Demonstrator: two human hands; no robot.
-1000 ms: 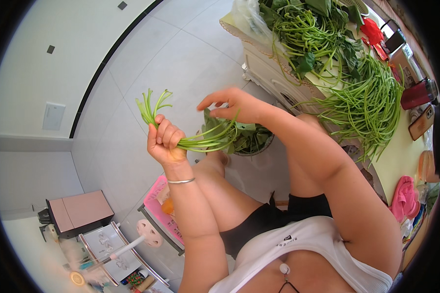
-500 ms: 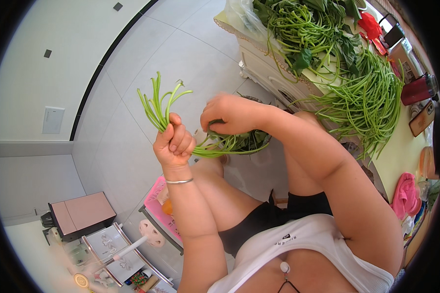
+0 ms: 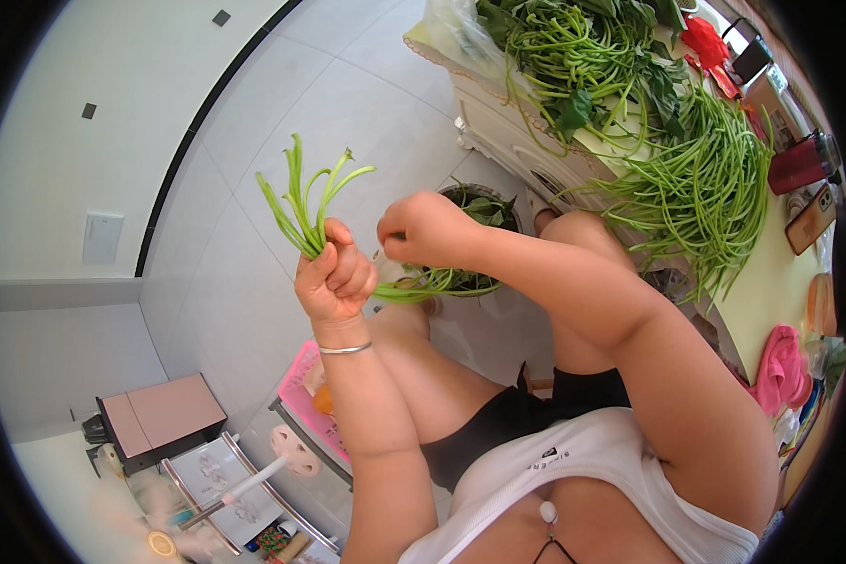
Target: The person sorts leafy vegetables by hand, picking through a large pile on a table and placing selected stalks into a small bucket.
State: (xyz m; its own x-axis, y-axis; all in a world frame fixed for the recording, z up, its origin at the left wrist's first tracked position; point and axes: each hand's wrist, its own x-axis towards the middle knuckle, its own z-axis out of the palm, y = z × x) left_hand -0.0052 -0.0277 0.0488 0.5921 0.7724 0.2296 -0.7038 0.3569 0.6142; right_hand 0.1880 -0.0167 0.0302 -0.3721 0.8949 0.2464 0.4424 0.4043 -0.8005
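My left hand point(image 3: 338, 277) is closed round a small bunch of long green leaf stems point(image 3: 301, 202). Their cut ends fan out above the fist, and the other ends trail to the right below my right hand. Close beside it, my right hand point(image 3: 430, 230) is raised with its fingers curled in; what they pinch, if anything, is hidden. Behind and below this hand stands a dark round basket point(image 3: 520, 224) with green leaves point(image 3: 484, 209) in it, partly covered by my forearm.
To the right, a table point(image 3: 752, 329) carries a heap of bare green stems point(image 3: 696, 197) and a leafy pile point(image 3: 583, 56). Along its far side are a dark red flask point(image 3: 804, 164), a phone point(image 3: 810, 221) and a pink cloth point(image 3: 780, 371). A pink basket point(image 3: 301, 371) stands left of my leg.
My right hand has shifted slightly left, and the dark leaf seen under its fingers no longer shows there. My left hand keeps its hold on the stems, almost unmoved.
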